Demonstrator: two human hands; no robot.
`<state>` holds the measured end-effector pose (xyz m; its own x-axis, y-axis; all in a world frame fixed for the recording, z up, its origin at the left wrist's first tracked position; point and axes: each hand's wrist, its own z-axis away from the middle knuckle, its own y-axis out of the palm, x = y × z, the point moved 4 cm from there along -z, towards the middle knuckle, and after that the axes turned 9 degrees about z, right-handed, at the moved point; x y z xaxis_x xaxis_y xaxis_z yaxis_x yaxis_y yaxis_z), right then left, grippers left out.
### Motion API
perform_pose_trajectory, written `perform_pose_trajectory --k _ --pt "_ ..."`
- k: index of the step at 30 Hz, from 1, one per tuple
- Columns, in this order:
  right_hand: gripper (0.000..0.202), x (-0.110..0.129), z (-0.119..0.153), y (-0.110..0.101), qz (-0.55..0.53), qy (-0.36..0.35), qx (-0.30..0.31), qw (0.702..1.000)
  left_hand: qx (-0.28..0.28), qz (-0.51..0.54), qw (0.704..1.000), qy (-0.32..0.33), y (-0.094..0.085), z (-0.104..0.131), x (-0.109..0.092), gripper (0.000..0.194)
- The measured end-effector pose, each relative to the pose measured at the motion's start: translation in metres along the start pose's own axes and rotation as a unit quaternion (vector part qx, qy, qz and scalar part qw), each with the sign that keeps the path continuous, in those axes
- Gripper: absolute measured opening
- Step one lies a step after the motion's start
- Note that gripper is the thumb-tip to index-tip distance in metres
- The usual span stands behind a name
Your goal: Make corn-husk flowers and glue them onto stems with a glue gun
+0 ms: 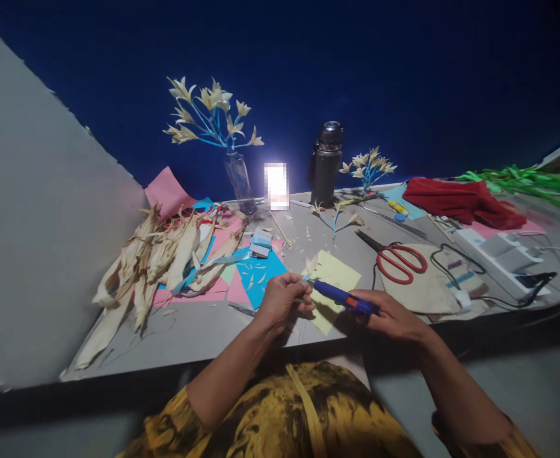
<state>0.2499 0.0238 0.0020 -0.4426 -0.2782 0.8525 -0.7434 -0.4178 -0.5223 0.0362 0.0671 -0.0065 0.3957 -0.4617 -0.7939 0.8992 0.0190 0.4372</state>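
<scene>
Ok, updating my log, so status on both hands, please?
Left hand holding pale flower. Right hand gripping blue glue gun, tip close to flower. Red-handled scissors lie right, out of the way.

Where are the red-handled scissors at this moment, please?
In the head view, the red-handled scissors lie right of centre, beyond the right hand, between the yellow paper and the white power strip.

Your mottled yellow-and-black cloth garment (365,423) faces a deep blue plastic glue gun (337,294) with orange patches. Your small pointed-petal flower (311,264) is cream with a pale blue stem. You have a pale yellow rectangular paper sheet (339,268), long metal scissors (379,248) with red looped handles and dark blades, a deep red crumpled cloth (456,198), bright green thin strips (522,184) and a navy flat wall (280,63).
</scene>
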Motion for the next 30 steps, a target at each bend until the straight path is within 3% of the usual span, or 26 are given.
perform_pose_trajectory --k 16,30 --pt "0.038 0.0011 0.0001 -0.0030 -0.010 0.008 0.014 1.000 0.022 0.023 0.999 0.032 0.0016 -0.0001 0.0021 0.021" --pt "0.035 0.0044 -0.0003 -0.0020 -0.017 0.016 0.019 1.000 0.020 0.012 1.000 0.022 0.0002 -0.0012 0.0014 0.015"
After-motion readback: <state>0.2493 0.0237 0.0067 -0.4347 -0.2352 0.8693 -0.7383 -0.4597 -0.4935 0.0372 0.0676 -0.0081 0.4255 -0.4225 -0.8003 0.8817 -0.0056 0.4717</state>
